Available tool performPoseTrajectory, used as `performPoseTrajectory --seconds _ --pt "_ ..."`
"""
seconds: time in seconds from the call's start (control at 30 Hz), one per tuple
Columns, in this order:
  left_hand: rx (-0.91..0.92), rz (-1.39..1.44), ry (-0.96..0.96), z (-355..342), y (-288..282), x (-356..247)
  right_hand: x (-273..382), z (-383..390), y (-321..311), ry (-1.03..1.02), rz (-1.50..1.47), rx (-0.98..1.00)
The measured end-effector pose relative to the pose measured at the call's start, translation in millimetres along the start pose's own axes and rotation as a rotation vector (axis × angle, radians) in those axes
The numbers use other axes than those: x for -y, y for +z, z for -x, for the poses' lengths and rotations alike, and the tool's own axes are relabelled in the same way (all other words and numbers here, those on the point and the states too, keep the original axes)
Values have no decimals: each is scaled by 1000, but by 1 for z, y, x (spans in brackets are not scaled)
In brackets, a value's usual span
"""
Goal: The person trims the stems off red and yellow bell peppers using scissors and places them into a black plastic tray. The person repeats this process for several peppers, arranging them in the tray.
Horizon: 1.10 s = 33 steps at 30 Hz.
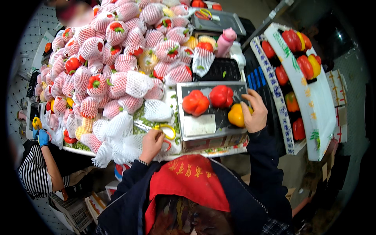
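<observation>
Red apron (184, 172) cloth lies nearest us in the head view, with both hands reaching past it to the bench (170, 96). Our right hand (256, 111) is partly spread at the right side of the metal-rimmed tray (180, 117), its thumb side against the yellow pepper (235, 116); whether it grips, we cannot tell. That pepper sits in the tray beside two bare red peppers (196, 103), where the flat surface probably keeps them steady and apart from the heap. Our left hand (152, 144) is curled, fingertips drawn in, just beside the scissors (167, 131); we cannot see whether it pinches anything. The scissors' handles lie toward us, which suits a quick reach, and loose white foam nets (115, 135) lie close by that hand. Beyond, netted peppers (131, 84) are piled up, the sleeves presumably cushioning them. On our right, a foam box (326, 125) holds bare peppers between its walls, likely against rolling
</observation>
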<state>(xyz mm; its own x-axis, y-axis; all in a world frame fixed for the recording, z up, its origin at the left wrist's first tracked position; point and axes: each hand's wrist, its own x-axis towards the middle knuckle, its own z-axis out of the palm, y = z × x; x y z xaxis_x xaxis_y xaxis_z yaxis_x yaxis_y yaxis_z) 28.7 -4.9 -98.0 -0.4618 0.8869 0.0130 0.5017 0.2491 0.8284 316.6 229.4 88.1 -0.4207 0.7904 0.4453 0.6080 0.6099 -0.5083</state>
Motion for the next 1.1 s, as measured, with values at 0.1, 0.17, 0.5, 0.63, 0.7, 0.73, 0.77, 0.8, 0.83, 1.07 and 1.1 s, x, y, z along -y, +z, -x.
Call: performPoseTrajectory --seconds 0.1,0.17,0.5,0.63,0.7,0.73,0.77,0.8,0.83,1.07,1.1 --pt "-35 -66 24 1 4 2 -7 -39 10 -91 -43 79" --pt "-88 -64 59 0 6 5 -7 -71 23 -139 -61 133" --pt "-202 19 45 -4 9 11 -74 -176 129 -180 364 742" --pt "-220 19 46 -5 8 8 -93 -181 158 -197 604 1093" --pt "-219 22 42 -6 8 4 -110 -175 169 -268 699 1159" --pt "-222 22 37 -7 8 5 -112 -173 172 -299 716 1196" --pt "-216 6 28 -7 9 4 -113 -170 173 -317 680 1170" --pt "-217 14 29 -8 9 3 -115 -169 171 -347 667 1169" --pt "-216 23 30 -9 8 2 -116 -168 168 -358 664 1149" --pt "-231 76 36 -12 13 3 -120 -163 161 -458 654 1139" --pt "-228 73 38 -13 13 3 -120 -163 160 -461 635 1133"
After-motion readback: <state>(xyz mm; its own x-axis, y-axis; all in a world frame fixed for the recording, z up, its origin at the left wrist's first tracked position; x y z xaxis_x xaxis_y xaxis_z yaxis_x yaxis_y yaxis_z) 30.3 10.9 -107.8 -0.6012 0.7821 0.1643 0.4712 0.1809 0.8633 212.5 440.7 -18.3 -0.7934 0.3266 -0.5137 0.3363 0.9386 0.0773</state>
